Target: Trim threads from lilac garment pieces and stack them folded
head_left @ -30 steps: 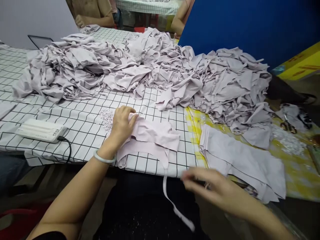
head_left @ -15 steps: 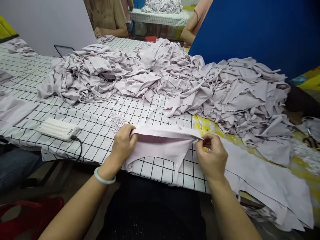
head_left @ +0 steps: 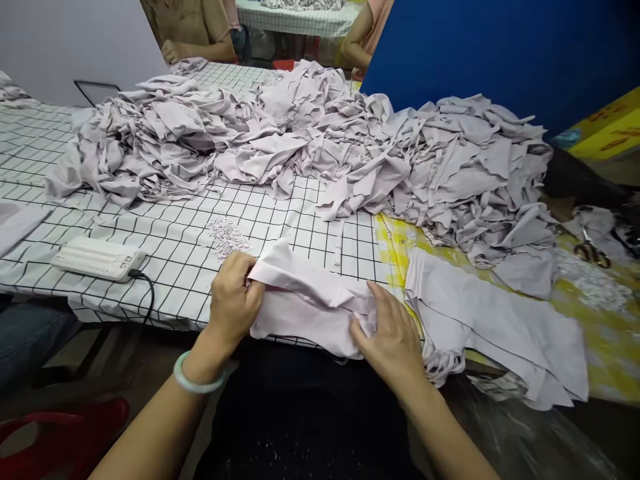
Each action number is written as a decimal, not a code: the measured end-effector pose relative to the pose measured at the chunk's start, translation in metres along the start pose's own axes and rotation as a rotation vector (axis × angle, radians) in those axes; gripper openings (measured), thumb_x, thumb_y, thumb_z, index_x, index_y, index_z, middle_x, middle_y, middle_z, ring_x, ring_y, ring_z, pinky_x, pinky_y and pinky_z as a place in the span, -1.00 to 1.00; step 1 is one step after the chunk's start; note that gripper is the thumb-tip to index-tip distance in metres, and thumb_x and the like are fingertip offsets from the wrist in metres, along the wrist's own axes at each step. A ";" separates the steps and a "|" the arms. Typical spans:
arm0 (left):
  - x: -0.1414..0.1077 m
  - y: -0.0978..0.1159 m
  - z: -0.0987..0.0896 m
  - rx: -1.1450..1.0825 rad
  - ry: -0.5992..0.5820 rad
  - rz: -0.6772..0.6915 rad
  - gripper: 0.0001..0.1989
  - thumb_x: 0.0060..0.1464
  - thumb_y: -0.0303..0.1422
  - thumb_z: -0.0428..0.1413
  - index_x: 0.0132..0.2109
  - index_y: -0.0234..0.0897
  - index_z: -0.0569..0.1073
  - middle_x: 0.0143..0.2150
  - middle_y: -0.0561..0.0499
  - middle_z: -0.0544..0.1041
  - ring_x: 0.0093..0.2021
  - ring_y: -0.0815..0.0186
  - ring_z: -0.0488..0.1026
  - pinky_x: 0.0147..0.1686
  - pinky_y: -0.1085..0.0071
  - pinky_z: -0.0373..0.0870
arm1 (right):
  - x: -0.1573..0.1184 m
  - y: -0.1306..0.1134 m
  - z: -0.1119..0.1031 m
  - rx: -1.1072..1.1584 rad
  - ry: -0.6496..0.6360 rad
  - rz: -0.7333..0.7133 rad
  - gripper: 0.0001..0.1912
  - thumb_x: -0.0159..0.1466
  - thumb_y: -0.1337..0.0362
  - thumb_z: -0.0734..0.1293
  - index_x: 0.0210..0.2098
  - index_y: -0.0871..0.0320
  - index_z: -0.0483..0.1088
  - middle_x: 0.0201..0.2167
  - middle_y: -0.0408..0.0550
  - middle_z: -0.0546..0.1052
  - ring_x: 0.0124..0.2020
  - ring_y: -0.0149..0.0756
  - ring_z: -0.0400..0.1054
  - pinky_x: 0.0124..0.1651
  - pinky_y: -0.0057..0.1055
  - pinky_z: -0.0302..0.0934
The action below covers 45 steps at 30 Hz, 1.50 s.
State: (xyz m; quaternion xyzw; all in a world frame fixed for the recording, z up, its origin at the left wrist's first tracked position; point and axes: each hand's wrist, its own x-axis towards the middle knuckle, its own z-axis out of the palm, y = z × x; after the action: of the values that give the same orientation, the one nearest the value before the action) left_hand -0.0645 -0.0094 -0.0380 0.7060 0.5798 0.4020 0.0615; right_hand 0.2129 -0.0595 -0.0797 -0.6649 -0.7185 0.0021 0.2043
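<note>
A pale pinkish-grey fabric garment piece (head_left: 305,300) lies partly folded at the front edge of the table, its upper layer lifted at the left. My left hand (head_left: 234,293) pinches that left end between thumb and curled fingers. At the right end, my right hand (head_left: 390,330) touches the cloth with its thumb and fingers spread apart. Just behind my left hand is a small heap of tiny scraps (head_left: 227,237). Right of my right hand, similar flat pieces (head_left: 495,327) are stacked, with bunched straps hanging at their near left corner.
A long pile of the same fabric (head_left: 300,140) spans the back of the grid-patterned table. A white power bank (head_left: 97,258) with a black cable sits left. Scissors (head_left: 593,253) lie far right near more scraps. Blue (head_left: 475,47) and pale panels stand behind; other people sit beyond.
The garment piece went from stretched between both hands, straps hanging, to folded lower on the table. My right hand let go of its edge, spread its fingers and moved left and down. The view shifted.
</note>
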 end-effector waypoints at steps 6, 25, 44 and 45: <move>-0.029 -0.013 -0.010 0.103 -0.245 -0.083 -0.89 0.07 -0.53 0.02 -0.27 -0.23 0.34 -0.33 0.01 0.40 -0.37 0.28 0.34 -0.39 0.36 0.29 | -0.005 0.021 -0.009 -0.050 0.095 0.028 -0.39 0.25 0.39 0.23 0.29 0.19 0.15 0.15 0.24 0.41 0.16 0.08 0.36 0.06 -0.08 0.39; -0.003 -0.010 -0.008 0.225 -0.548 0.016 -0.56 0.23 -0.17 0.10 0.20 -0.22 0.36 0.13 -0.20 0.39 0.12 -0.04 0.27 0.07 -0.02 0.25 | -0.016 0.050 -0.035 0.038 -0.064 -0.291 -0.88 0.26 0.44 0.23 -0.24 0.13 0.32 -0.16 0.09 0.48 -0.09 -0.09 0.40 -0.05 -0.19 0.34; 0.025 0.003 0.007 0.166 -0.771 0.021 -0.94 0.10 -0.48 0.06 -0.34 -0.26 0.33 -0.28 -0.06 0.46 -0.17 0.15 0.36 -0.10 0.19 0.25 | 0.014 0.047 -0.036 0.095 -0.224 0.022 -0.75 0.25 0.04 0.27 -0.30 0.09 0.40 -0.29 0.05 0.49 -0.22 -0.05 0.41 -0.15 -0.14 0.33; 0.018 0.006 -0.005 0.067 -0.774 0.029 -0.91 0.06 -0.53 0.05 -0.34 -0.25 0.31 -0.29 -0.04 0.46 -0.21 0.20 0.36 -0.16 0.25 0.28 | 0.014 0.045 -0.034 0.121 -0.225 -0.043 -0.80 0.23 0.09 0.27 -0.39 0.08 0.36 -0.33 0.05 0.48 -0.22 -0.04 0.40 -0.13 -0.11 0.33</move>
State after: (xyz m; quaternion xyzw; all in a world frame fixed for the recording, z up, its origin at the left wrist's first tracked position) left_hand -0.0633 0.0026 -0.0225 0.8153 0.5165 0.0875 0.2468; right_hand 0.2651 -0.0496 -0.0568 -0.6312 -0.7496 0.1155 0.1624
